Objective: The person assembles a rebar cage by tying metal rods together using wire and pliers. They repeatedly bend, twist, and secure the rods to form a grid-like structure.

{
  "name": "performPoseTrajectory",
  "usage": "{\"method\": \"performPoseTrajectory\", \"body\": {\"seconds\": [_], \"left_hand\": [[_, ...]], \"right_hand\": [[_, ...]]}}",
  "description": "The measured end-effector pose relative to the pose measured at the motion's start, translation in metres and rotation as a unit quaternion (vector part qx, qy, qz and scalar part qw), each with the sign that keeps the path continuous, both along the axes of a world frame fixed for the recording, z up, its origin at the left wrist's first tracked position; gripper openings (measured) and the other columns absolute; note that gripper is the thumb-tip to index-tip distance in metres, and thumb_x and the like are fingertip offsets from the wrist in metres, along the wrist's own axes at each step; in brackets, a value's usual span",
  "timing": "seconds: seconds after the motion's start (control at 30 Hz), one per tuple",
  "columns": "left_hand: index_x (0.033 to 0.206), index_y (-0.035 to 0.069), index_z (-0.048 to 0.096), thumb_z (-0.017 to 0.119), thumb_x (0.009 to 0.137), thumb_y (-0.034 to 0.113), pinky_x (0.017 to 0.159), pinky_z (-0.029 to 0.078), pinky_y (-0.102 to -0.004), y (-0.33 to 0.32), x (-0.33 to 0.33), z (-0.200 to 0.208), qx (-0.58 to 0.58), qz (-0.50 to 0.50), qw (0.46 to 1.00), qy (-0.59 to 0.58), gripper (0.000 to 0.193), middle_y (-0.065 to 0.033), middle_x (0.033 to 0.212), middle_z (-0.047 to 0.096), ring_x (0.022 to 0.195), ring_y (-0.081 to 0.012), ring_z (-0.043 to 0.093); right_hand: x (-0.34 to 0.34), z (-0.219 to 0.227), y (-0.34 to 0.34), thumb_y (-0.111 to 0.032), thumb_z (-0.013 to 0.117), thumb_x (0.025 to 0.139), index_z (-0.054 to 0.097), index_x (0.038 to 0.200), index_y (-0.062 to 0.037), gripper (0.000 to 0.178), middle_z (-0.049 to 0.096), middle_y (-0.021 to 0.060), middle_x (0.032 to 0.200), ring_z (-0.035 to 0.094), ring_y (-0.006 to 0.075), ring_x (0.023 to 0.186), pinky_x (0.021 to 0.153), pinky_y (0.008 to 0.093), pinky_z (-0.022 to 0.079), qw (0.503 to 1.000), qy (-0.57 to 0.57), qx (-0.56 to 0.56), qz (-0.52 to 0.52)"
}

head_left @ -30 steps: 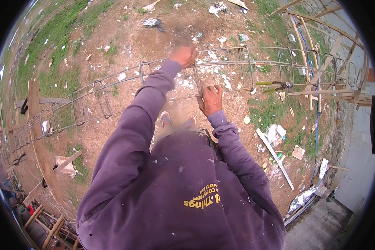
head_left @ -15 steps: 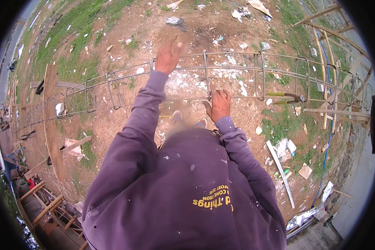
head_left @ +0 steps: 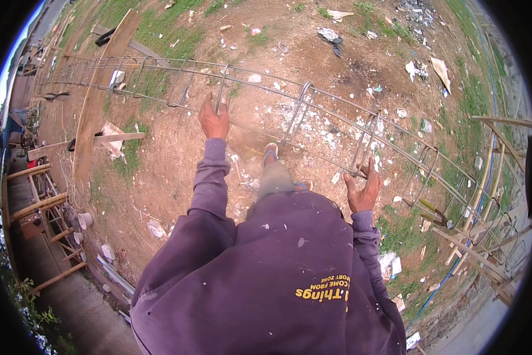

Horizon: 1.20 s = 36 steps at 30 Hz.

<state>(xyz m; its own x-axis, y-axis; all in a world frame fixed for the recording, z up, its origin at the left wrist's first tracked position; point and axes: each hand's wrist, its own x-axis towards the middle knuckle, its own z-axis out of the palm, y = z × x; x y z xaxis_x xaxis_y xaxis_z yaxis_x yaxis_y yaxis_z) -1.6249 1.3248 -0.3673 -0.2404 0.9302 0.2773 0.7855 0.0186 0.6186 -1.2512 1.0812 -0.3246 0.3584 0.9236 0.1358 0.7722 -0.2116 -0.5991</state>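
Observation:
A long rebar cage (head_left: pixel 266 86) of thin rods and square stirrups stretches across in front of me, sloping down to the right. My left hand (head_left: pixel 214 123) is at its near rod, just left of a stirrup (head_left: pixel 221 89), with fingers stretched upward and thumb apart. Farther right, my right hand (head_left: pixel 366 190) curls its thumb and fingers about the near lower corner of another stirrup (head_left: pixel 372 127). Its palm side is hidden. A tool with yellow-green handles (head_left: pixel 433 207) lies by the cage's right part.
A wooden plank (head_left: pixel 91 118) crosses under the cage at left. Timber pieces (head_left: pixel 476 254) support its right end. Litter (head_left: pixel 417 70) and white flakes are scattered over the dirt and grass. A bamboo frame (head_left: pixel 35 207) stands at lower left; a blue hose (head_left: pixel 434 293) runs along the right.
The view has turned, so the cage now slopes down rightward. My left hand has come from the far rods to the near rod. My right hand has shifted right to another stirrup.

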Motion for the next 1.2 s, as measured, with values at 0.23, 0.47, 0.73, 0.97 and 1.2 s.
{"method": "performPoseTrajectory", "body": {"seconds": [0.23, 0.47, 0.73, 0.97, 1.2], "left_hand": [[0.145, 0.000, 0.045, 0.070, 0.085, 0.053, 0.104, 0.043, -0.0484, 0.062, -0.028, -0.020, -0.263, -0.154, 0.948, -0.091, 0.083, -0.0275, 0.137, 0.055, 0.128, -0.0431, 0.053], [0.139, 0.000, 0.051, 0.076, 0.077, 0.051, 0.106, 0.041, -0.0422, 0.117, -0.055, -0.040, -0.432, -0.298, 0.819, -0.232, 0.084, -0.0184, 0.134, 0.060, 0.127, -0.0292, 0.054], [0.127, 0.000, 0.056, 0.067, 0.076, 0.035, 0.090, 0.049, -0.0380, 0.118, -0.046, -0.059, -0.459, -0.364, 0.739, -0.333, 0.063, -0.0133, 0.113, 0.065, 0.100, -0.0247, 0.063], [0.136, -0.003, 0.054, 0.075, 0.077, 0.049, 0.085, 0.052, -0.0371, 0.118, -0.045, -0.038, -0.394, -0.370, 0.806, -0.242, 0.082, -0.0197, 0.117, 0.065, 0.094, -0.0243, 0.065], [0.099, 0.000, 0.071, 0.069, 0.087, 0.053, 0.076, 0.051, -0.0469, 0.128, -0.110, 0.009, -0.039, -0.003, 0.996, -0.076, 0.055, -0.0163, 0.101, 0.073, 0.089, -0.0345, 0.068]], "right_hand": [[-0.006, 0.003, 0.011, -0.046, 0.062, 0.096, 0.038, 0.152, -0.0084, 0.072, 0.065, 0.0176, 0.119, 0.060, 0.0300, 0.112, 0.098, 0.0455, 0.044, 0.992, 0.079, 0.021, -0.099], [-0.007, -0.006, 0.029, -0.044, 0.060, 0.099, 0.044, 0.150, -0.0109, 0.063, 0.067, 0.0199, 0.115, 0.063, 0.0264, 0.106, 0.094, 0.0422, 0.048, 0.991, -0.006, -0.020, -0.130], [-0.014, -0.011, 0.037, -0.042, 0.061, 0.098, 0.052, 0.144, -0.0102, 0.056, 0.070, 0.0183, 0.104, 0.066, 0.0248, 0.096, 0.088, 0.0422, 0.050, 0.975, 0.006, -0.060, -0.215], [-0.016, -0.014, 0.039, -0.049, 0.059, 0.098, 0.054, 0.143, -0.0102, 0.060, 0.069, 0.0236, 0.112, 0.066, 0.0313, 0.103, 0.089, 0.0458, 0.050, 0.970, -0.056, -0.080, -0.223], [-0.012, -0.020, 0.037, -0.053, 0.058, 0.096, 0.054, 0.141, -0.0093, 0.063, 0.065, 0.0177, 0.121, 0.062, 0.0298, 0.102, 0.094, 0.0463, 0.043, 0.967, -0.008, -0.076, -0.243]]}}
